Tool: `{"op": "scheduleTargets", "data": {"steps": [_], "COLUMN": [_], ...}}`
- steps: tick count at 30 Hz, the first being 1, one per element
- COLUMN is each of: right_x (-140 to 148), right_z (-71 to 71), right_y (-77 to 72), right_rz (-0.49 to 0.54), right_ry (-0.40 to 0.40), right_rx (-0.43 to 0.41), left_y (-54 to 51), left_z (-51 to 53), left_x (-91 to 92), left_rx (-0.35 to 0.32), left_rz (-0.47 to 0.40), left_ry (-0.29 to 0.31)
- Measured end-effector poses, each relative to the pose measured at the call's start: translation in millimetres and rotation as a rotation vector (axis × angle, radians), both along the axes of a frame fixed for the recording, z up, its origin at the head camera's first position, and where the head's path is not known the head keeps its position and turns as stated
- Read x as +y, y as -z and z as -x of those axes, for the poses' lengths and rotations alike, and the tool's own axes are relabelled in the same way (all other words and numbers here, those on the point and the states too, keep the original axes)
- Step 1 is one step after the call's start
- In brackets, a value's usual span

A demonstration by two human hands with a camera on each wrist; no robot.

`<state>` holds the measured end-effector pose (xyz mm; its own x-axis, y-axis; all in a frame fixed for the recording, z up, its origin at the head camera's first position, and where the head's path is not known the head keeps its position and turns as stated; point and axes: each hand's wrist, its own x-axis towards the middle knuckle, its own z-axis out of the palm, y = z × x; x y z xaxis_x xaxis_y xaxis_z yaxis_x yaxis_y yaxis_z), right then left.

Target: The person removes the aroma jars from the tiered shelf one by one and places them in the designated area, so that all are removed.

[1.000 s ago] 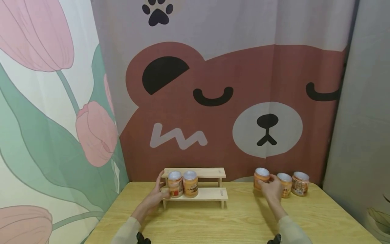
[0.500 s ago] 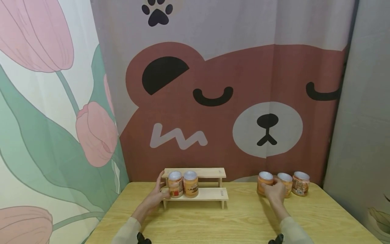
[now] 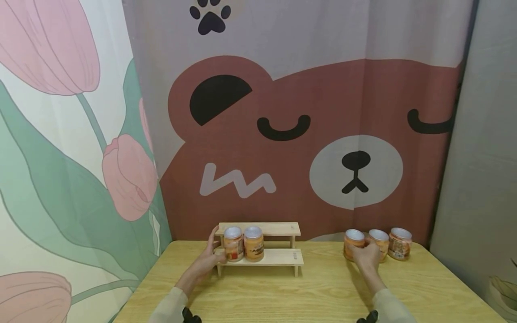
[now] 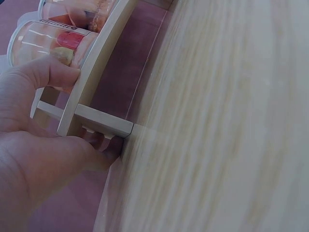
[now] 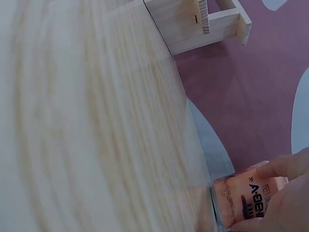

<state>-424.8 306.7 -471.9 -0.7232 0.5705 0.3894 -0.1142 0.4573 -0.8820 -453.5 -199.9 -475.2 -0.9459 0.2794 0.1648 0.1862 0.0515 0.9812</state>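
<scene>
A two-step wooden rack stands at the table's back, left of the middle. Two orange jars with pale lids, one at the left and one beside it, sit upright on its lower step. My left hand grips the rack's left end; in the left wrist view its thumb lies by the step's edge and the near jar. On the right, my right hand holds an orange jar between thumb and fingers; that jar is upright at the table's back edge.
Two more orange jars, one partly behind my right hand and one farther right, stand on the wooden table. A curtain with a bear print hangs behind the table. A plant shows at the right edge.
My right hand and its jar have moved right and slightly down in the head view, closer to the other two jars. My left hand still grips the rack.
</scene>
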Motion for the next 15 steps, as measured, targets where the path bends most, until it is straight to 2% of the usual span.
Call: {"op": "scheduleTargets", "data": {"steps": [7,10,15], "right_x": [1.0,1.0,0.6], "right_z": [0.5,0.6,-2.2], "right_y": [1.0,0.1,-8.9], "right_rz": [-0.02,-0.055,-0.143], "right_ry": [0.014,0.024,0.039], "right_rx": [0.016,0.033,0.012], "left_y": [-0.8,-0.9,-0.3], "left_z": [-1.6,-1.2,-0.7], "left_x": [1.3,1.2,1.0], "left_rx": [-0.009,-0.006,-0.001], "left_rz": [0.005,-0.001,0.001], "left_ry": [-0.004,-0.002,-0.004]}}
